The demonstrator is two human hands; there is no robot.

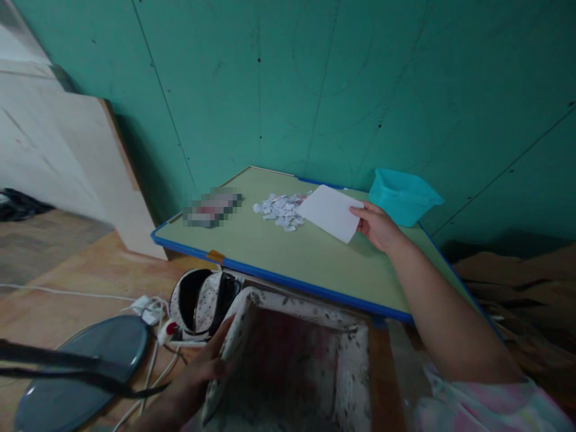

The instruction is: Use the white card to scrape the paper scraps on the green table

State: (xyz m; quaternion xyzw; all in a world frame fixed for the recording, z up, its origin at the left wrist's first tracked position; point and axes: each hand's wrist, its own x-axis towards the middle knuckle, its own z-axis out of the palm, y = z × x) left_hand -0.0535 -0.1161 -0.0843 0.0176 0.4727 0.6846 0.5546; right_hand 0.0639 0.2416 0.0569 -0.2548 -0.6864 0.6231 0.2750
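My right hand (377, 227) reaches over the green table (292, 258) and pinches a white sheet of paper (330, 212) by its right edge. The sheet hovers just right of a pile of small torn white paper scraps (281, 210). My left hand (204, 369) is low at the front, fingers closed on the left rim of a stained square fabric bin (297, 360) standing below the table's blue front edge.
A turquoise plastic tub (402, 195) sits at the table's back right corner. A blurred flat item (211, 207) lies at the table's left. On the floor are a grey round base (85, 366), white cables with a power strip (150, 309) and a spotted bag (202, 300).
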